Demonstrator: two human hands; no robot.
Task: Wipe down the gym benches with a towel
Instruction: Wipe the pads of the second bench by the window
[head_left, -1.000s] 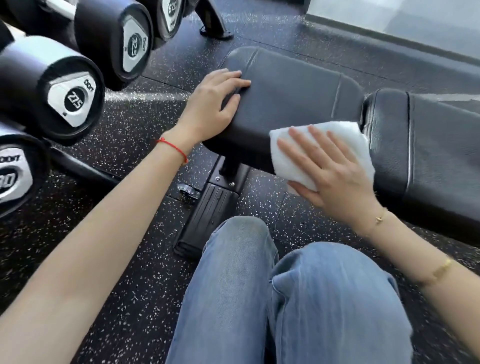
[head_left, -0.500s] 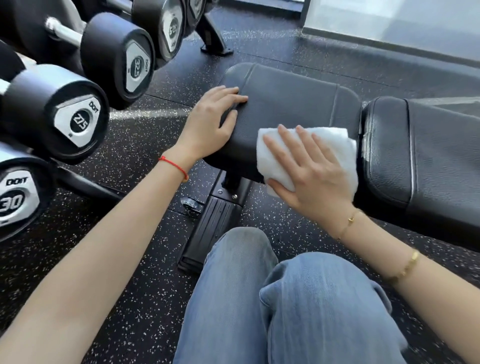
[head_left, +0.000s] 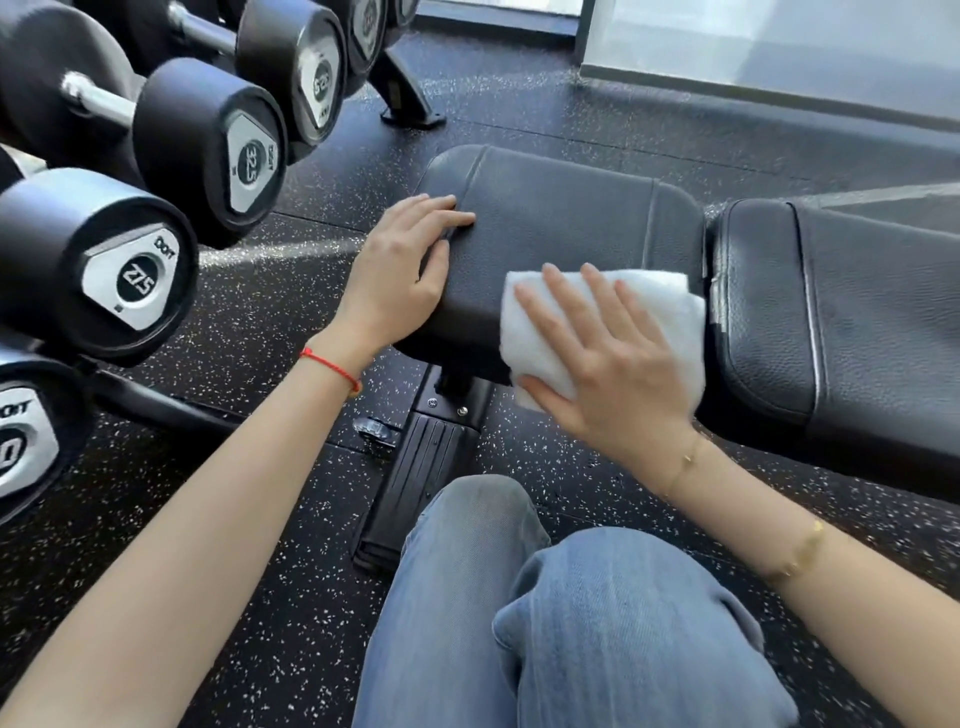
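Nearest the camera, the person's bent knees in blue jeans (head_left: 545, 623) fill the lower middle of the view, over a black speckled floor (head_left: 260, 597). Just beyond the knees, the bench's black foot (head_left: 415, 483) runs up to the post under the padding.

The right hand (head_left: 608, 369) lies flat with its fingers (head_left: 566, 296) spread, pressing a folded white towel (head_left: 660, 306) against the near edge of the seat pad (head_left: 561, 218). The towel wraps over that edge, close to the gap between the seat pad and the back pad (head_left: 841, 312). The hand is not closed around the towel; it holds it by palm pressure alone.

The left hand (head_left: 400, 280) rests open on the left end of the seat pad, fingers together over the corner seam, holding nothing. It appears to brace the bench or the body.

Assessment: the wiping step is in hand, on the seat pad's near edge. The top of the seat pad and the whole back pad show no towel contact at present. The next move would call for steady downward pressure while sliding the towel, and care at the gap, where a loose fold could snag.

Farther off, to the left, dumbbells (head_left: 135, 270) sit racked, one marked 27.5. A pale wall panel (head_left: 779, 47) closes the far right.
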